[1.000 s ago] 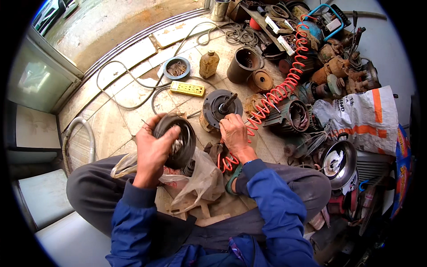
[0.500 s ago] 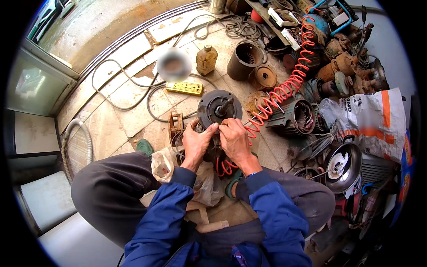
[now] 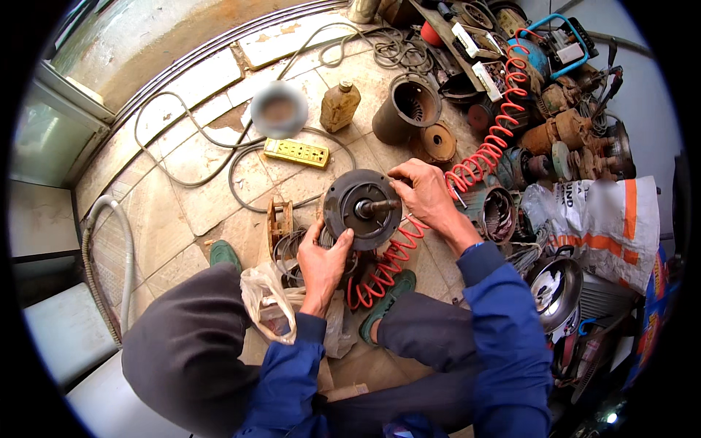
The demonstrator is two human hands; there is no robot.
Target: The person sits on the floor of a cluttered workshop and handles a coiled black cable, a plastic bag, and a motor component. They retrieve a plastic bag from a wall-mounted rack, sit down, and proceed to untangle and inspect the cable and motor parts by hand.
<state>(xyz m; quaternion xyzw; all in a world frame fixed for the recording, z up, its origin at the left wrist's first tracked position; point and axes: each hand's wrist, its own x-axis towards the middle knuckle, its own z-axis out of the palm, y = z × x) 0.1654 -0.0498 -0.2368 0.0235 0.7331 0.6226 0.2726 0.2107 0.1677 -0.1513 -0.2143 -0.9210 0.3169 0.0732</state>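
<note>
A round dark motor end cover (image 3: 343, 230) with a steel shaft (image 3: 378, 207) standing out of its middle is in front of me, tilted up. My left hand (image 3: 325, 266) grips its lower left rim, thumb on the face and fingers behind. At the upper right rim is my right hand (image 3: 429, 193), its thumb and fingers pinched together; whatever they hold is too small to make out. Beneath the cover, a red coiled air hose (image 3: 387, 266) runs off to the upper right. Beside my left wrist lies a pale plastic bag (image 3: 264, 292).
Beyond the cover are a yellow power strip (image 3: 296, 152), a grimy bottle (image 3: 340, 106) and a hollow motor housing (image 3: 391, 117). Old motor parts (image 3: 562, 142) crowd the right, with a white-and-orange sack (image 3: 610, 226). Grey cable (image 3: 182, 175) loops over the tiles.
My right hand has moved from the cover's lower edge, beside my left, up to its right rim. The cover sits slightly lower in the picture, and my left hand still grips it.
</note>
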